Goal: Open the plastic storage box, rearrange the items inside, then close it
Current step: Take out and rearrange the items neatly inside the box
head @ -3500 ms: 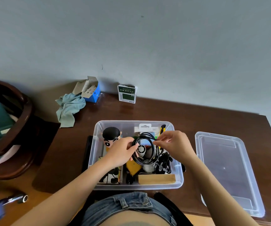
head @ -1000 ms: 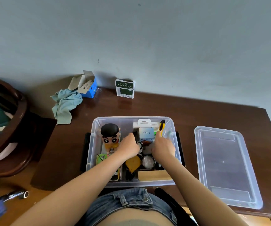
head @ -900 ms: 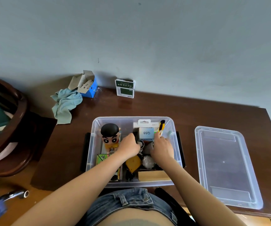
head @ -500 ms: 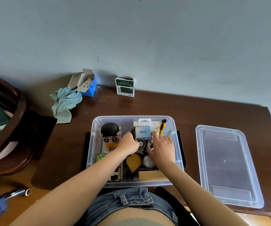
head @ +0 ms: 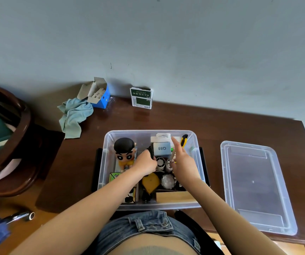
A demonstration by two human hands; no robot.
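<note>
The storage box [head: 150, 170] sits open on the worktop [head: 221, 126], long axis running left to right, mouth upward; its lid [head: 256, 186] lies well apart on the right. The left hand [head: 145, 163] has its fingers closed on something dark (I cannot tell what). The right hand [head: 182, 159] hovers with fingers spread, empty. Crowded contents could snag and tip the figurine [head: 124, 153].
</note>
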